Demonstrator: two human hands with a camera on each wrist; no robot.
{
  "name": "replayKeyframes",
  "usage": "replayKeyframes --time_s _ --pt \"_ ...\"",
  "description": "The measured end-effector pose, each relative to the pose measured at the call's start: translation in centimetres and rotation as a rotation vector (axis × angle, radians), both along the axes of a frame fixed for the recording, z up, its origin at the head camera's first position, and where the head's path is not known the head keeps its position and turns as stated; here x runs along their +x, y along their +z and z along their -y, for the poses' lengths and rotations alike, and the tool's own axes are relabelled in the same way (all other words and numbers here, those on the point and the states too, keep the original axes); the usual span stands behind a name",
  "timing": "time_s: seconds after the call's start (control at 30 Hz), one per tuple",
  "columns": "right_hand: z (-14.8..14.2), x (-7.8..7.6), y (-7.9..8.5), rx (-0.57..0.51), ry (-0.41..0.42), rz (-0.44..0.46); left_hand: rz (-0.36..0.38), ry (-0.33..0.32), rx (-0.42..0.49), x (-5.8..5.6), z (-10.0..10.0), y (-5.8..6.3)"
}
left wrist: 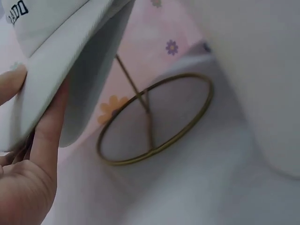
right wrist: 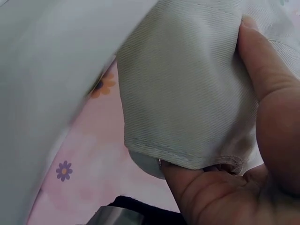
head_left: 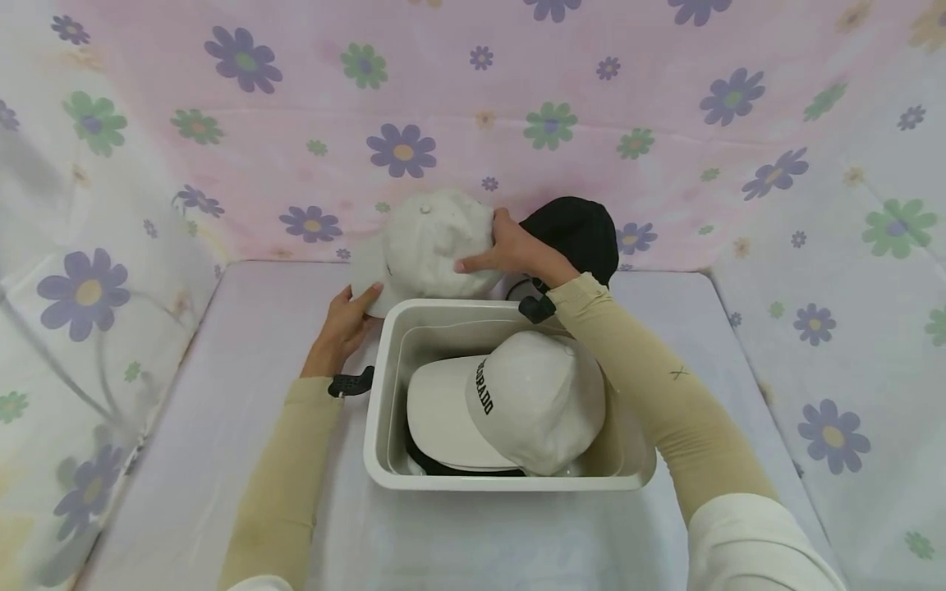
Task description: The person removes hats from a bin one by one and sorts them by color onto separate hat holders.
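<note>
A white baseball cap point(head_left: 432, 246) stands at the back of the table, behind the bin. My left hand point(head_left: 344, 324) pinches its brim point(left wrist: 70, 70), thumb on top and fingers underneath. At the crown's opposite side, my right hand point(head_left: 513, 249) grips the cap's lower edge point(right wrist: 187, 154), fingers tucked inside and thumb outside. Below the cap, the left wrist view shows a brass stand with a ring base point(left wrist: 152, 151) and a thin post. In the bin point(head_left: 510, 484) lies another white cap point(head_left: 543, 402) with dark lettering, over something black point(head_left: 443, 464).
A black cap point(head_left: 580, 234) stands at the back right, beside my right wrist, with a thin dark ring below it. Flower-printed cloth point(head_left: 480, 123) walls the table point(head_left: 244, 369) at the back and both sides. The bin's raised rim lies between my forearms.
</note>
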State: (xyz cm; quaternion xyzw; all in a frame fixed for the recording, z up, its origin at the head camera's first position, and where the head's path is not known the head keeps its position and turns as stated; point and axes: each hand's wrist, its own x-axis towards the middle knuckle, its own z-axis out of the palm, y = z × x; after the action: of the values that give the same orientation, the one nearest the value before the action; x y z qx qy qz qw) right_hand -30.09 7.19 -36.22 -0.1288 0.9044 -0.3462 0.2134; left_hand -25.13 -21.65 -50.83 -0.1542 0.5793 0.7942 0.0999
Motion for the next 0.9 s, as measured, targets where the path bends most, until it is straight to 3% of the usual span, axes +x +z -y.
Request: replayKeyframes --time_s 0.07,0.2,0.43,0.67,0.9 --pt "0.1 0.0 0.0 0.008 -0.002 0.005 0.008 -0.016 0.033 0.1 -0.4 -0.2" --pt "0.1 0.0 0.0 0.015 0.0 0.01 -0.015 -0.039 -0.026 0.2 -1.1 -0.5" --pt "0.1 0.1 0.2 0.029 0.009 0.014 -0.006 -0.008 0.012 0.2 -1.7 -0.9" --pt "0.0 0.2 0.3 0.017 0.01 0.007 0.001 0.015 -0.004 0.7 -2.0 -0.6" --pt "0.1 0.5 0.6 0.031 0.008 0.003 0.033 -0.015 -0.047 1.6 -1.6 0.1"
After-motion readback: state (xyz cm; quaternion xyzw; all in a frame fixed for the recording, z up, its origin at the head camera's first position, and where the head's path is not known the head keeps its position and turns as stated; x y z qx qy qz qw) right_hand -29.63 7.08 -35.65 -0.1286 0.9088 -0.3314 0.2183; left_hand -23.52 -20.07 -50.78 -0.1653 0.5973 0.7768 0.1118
